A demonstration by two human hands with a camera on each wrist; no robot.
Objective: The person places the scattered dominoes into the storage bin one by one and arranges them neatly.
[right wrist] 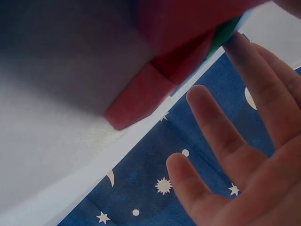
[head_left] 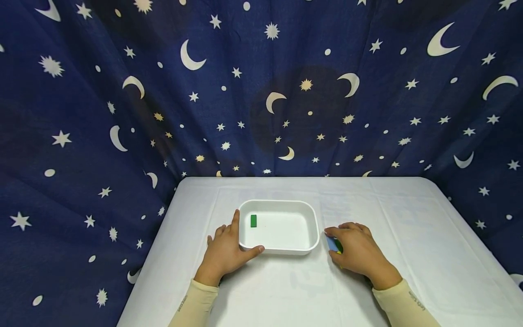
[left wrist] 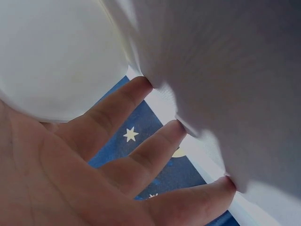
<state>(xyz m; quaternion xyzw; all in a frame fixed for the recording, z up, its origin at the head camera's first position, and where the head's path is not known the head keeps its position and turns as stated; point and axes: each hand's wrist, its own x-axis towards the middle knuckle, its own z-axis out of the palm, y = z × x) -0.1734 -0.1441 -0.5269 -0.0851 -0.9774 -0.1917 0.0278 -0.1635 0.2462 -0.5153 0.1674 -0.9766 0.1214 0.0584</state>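
A white tray (head_left: 286, 251) stands on the table with a small green block (head_left: 254, 221) lying inside, toward its left. My left hand (head_left: 229, 250) is spread at the tray's front left corner, index finger along the left side and thumb at the front wall. In the left wrist view, the other fingertips (left wrist: 141, 87) press on the white cloth. To the right of the tray, my right hand (head_left: 359, 252) pinches a cluster of coloured blocks, with a light blue piece (head_left: 331, 244) facing the tray. Red blocks (right wrist: 141, 99) and some green show in the right wrist view; the palm hides the rest.
A white cloth (head_left: 408, 236) with creases covers the table. Dark blue curtain (head_left: 245, 113) with moons and stars hangs behind the table and along both sides.
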